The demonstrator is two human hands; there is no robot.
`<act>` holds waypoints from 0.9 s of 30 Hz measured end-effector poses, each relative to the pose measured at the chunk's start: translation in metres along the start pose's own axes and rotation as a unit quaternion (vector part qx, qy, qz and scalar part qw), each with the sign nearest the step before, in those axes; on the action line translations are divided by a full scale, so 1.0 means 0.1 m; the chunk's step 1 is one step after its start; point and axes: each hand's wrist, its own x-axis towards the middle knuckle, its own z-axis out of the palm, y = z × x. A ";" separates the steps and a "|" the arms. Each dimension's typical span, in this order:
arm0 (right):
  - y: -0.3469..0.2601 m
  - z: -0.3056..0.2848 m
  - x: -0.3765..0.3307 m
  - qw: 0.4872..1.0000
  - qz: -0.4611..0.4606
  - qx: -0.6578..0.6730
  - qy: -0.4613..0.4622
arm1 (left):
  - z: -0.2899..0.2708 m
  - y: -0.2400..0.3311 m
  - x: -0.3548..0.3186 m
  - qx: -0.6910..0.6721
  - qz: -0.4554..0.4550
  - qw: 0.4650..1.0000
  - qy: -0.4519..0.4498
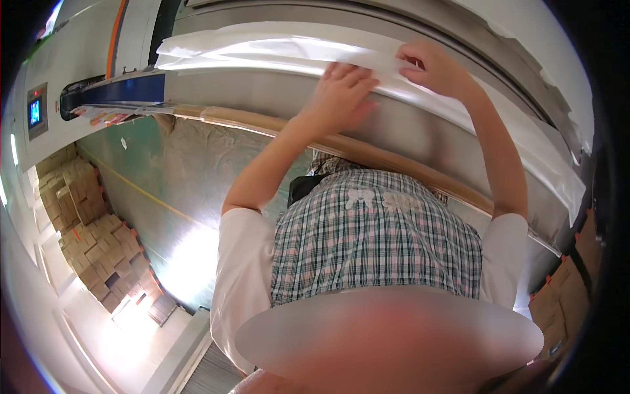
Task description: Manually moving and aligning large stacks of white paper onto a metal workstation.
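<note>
I note stacked boxes (92,230) at far left, floor level. My left hand (341,92) presses flat, fingers spread, on the white sheet (262,52) lying across the machine's feed bed (262,95). My right hand (436,69) pinches its edge. Step in hand: smoothing. Next calls for even tension.

Small blue glowing screen (35,112) in a grey frame, far left on the white machine. Little red and yellow labels (108,119) just below the dark blue bar. Brown cardboard boxes (98,243) piled in heaps at lower left. More brown boxes (564,295) at far right.
</note>
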 end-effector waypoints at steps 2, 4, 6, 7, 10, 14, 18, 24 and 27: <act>-0.11 0.08 -0.03 0.992 -0.051 0.016 0.118 | -0.12 -0.21 -0.14 0.040 -0.044 0.998 0.006; -0.29 0.15 -0.01 0.990 -0.062 0.019 0.129 | -0.26 -0.44 -0.29 0.081 -0.092 0.992 0.012; -0.40 0.21 0.12 0.987 -0.065 0.020 0.147 | -0.41 -0.70 -0.39 0.142 -0.124 0.982 0.021; -0.44 0.27 0.21 0.981 -0.076 0.000 0.177 | -0.50 -0.81 -0.45 0.122 -0.110 0.986 0.032; -0.53 0.42 0.54 0.973 -0.090 0.009 0.210 | -0.71 -1.02 -0.60 -0.036 -0.069 0.995 0.064; -0.81 0.49 1.11 0.979 -0.063 0.042 0.187 | -0.88 -1.27 -0.72 -0.047 -0.090 0.992 0.073; -1.14 0.48 1.57 0.994 -0.047 -0.008 0.102 | -1.04 -1.54 -0.82 0.073 -0.058 0.995 0.026; -1.55 0.66 1.53 0.958 -0.147 -0.104 0.224 | -1.21 -2.03 -1.05 0.160 -0.166 0.973 -0.017; -1.60 0.76 1.51 0.947 -0.151 -0.123 0.255 | -1.20 -2.22 -1.04 0.207 -0.171 0.963 0.015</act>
